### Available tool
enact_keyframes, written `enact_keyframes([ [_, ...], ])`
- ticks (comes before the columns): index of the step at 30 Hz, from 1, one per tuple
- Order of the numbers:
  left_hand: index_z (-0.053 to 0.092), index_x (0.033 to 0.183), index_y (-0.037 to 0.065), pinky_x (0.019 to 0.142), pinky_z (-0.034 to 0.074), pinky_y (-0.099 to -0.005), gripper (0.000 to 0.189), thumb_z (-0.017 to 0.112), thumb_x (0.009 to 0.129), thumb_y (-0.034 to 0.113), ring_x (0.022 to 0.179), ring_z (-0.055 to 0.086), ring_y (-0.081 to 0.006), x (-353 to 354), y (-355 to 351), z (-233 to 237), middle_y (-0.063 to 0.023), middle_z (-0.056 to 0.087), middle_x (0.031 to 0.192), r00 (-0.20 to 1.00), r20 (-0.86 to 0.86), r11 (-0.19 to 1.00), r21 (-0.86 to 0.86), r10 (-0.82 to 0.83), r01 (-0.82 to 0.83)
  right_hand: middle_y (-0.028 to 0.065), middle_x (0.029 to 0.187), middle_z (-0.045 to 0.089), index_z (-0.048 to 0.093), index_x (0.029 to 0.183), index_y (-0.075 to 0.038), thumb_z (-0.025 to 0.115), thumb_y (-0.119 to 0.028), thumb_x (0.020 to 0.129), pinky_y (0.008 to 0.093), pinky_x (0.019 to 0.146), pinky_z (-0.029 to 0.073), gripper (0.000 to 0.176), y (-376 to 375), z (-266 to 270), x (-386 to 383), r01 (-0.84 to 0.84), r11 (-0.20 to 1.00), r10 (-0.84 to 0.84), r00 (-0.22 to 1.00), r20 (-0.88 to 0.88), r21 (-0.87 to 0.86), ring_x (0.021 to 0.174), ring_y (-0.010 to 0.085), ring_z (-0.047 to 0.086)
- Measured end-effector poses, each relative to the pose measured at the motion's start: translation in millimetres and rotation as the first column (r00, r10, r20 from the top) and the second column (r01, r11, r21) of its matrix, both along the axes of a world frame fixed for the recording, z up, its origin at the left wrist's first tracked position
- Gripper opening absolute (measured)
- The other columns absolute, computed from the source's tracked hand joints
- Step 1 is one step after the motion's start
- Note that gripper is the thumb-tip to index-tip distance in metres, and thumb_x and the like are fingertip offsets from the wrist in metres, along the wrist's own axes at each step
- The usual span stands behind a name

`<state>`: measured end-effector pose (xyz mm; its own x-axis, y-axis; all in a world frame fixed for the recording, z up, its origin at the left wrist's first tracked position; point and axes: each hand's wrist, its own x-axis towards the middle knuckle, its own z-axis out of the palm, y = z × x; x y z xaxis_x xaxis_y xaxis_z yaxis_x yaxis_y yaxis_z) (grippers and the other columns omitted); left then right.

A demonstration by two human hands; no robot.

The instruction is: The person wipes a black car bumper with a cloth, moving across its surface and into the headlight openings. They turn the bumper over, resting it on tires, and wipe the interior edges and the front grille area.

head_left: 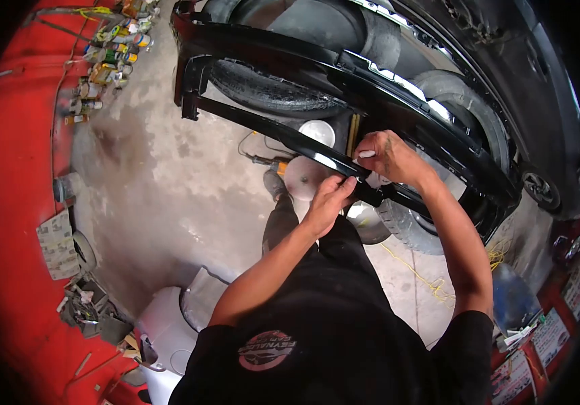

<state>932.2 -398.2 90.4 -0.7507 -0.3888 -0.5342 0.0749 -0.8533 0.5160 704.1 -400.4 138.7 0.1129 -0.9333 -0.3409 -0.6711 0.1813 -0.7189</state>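
A glossy black car bumper lies across stacked tires in front of me, its lower bar running toward my body. My left hand is closed on the near end of that bar, thumb on top. Just above it to the right, my right hand is bent with its fingers pinched together over the bumper. A small white piece shows at these fingers, and a pale patch shows below them; I cannot make out what either is.
Tires sit beneath the bumper. A white bucket and an orange-and-black power tool are on the floor near my foot. A dark car stands at right. Cans line the red wall. A yellow cord lies at right.
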Motion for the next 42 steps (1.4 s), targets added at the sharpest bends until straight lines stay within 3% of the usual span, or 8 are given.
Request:
enact_keyframes([
  [20,0.058,0.134,0.002,0.094,0.049,-0.0283,0.029,0.053,0.110,0.018,0.107,0.061,-0.0115,-7.4,14.0,-24.5,-0.0027,0.064,0.120,0.995,0.091,0.974,-0.224,0.032,-0.011,0.0214,0.091,0.070,0.073,0.097,0.002,0.073,0.000,0.076,0.0477,0.076,0.056,0.021,-18.8,-17.3,27.8,-0.152,0.986,0.146,0.985,-0.090,-0.064,0.087,0.0426,0.069],
  [24,0.062,0.122,0.003,0.085,0.048,-0.0288,0.021,0.054,0.108,0.017,0.094,0.057,-0.0114,-5.2,8.4,-22.4,-0.0020,0.061,0.110,0.953,0.287,0.947,-0.272,-0.092,0.173,0.0200,0.096,0.069,0.069,0.101,-0.003,0.073,-0.007,0.083,0.0500,0.084,0.054,0.019,-86.9,-49.8,79.4,-0.062,0.889,0.014,0.994,-0.108,-0.454,0.094,0.0441,0.066],
  [27,0.062,0.115,0.004,0.080,0.048,-0.0295,0.017,0.057,0.107,0.018,0.087,0.055,-0.0111,1.2,15.0,-51.5,-0.0011,0.058,0.101,0.997,0.034,0.965,-0.249,-0.072,0.078,0.0192,0.103,0.070,0.069,0.102,-0.002,0.073,-0.010,0.086,0.0492,0.091,0.052,0.018,-137.4,-44.6,107.8,-0.092,0.962,0.054,0.987,-0.152,-0.255,0.102,0.0421,0.065],
  [31,0.061,0.118,0.006,0.077,0.048,-0.0276,0.017,0.058,0.105,0.017,0.088,0.056,-0.0089,1.2,-5.4,-3.1,0.0003,0.058,0.104,0.975,0.217,0.934,-0.335,-0.051,0.123,0.0213,0.110,0.071,0.074,0.108,-0.004,0.075,-0.017,0.088,0.0479,0.094,0.054,0.024,-111.0,-46.0,73.3,-0.121,0.965,0.109,0.992,-0.066,-0.233,0.104,0.0400,0.068],
  [33,0.057,0.124,0.009,0.077,0.049,-0.0271,0.022,0.059,0.103,0.016,0.092,0.056,-0.0075,-1.4,-7.2,-13.1,0.0005,0.057,0.111,0.992,-0.061,0.993,-0.010,0.113,-0.114,0.0202,0.114,0.072,0.076,0.106,-0.005,0.074,-0.010,0.082,0.0451,0.091,0.055,0.025,-82.3,-44.2,37.8,-0.147,0.969,0.158,0.987,-0.040,0.201,0.108,0.0382,0.068],
  [37,0.053,0.130,0.012,0.084,0.052,-0.0285,0.028,0.060,0.104,0.017,0.101,0.058,-0.0067,0.8,-9.7,-13.8,0.0004,0.058,0.117,0.977,-0.125,0.985,-0.001,0.172,-0.173,0.0185,0.106,0.072,0.075,0.106,-0.004,0.073,-0.005,0.078,0.0456,0.089,0.055,0.028,-89.1,-5.8,51.0,-0.227,0.929,0.284,0.944,-0.169,0.292,0.103,0.0390,0.068],
  [39,0.057,0.116,0.007,0.076,0.048,-0.0283,0.020,0.064,0.102,0.019,0.088,0.054,-0.0067,-0.3,-17.9,-6.5,0.0021,0.057,0.099,0.991,-0.020,0.991,-0.034,0.129,-0.130,0.0172,0.103,0.071,0.074,0.107,-0.004,0.075,-0.008,0.078,0.0465,0.089,0.055,0.029,-115.4,-35.5,80.6,-0.189,0.964,0.151,0.968,-0.201,-0.187,0.100,0.0397,0.066],
  [42,0.062,0.095,0.001,0.061,0.041,-0.0281,0.025,0.071,0.097,0.024,0.068,0.048,-0.0075,-3.4,-16.7,-20.4,0.0020,0.055,0.079,0.989,0.123,0.988,-0.142,0.083,-0.065,0.0196,0.104,0.069,0.068,0.105,-0.004,0.074,-0.011,0.082,0.0487,0.093,0.052,0.026,-193.5,-43.5,139.6,-0.178,0.944,0.116,0.968,-0.223,-0.278,0.103,0.0410,0.064],
])
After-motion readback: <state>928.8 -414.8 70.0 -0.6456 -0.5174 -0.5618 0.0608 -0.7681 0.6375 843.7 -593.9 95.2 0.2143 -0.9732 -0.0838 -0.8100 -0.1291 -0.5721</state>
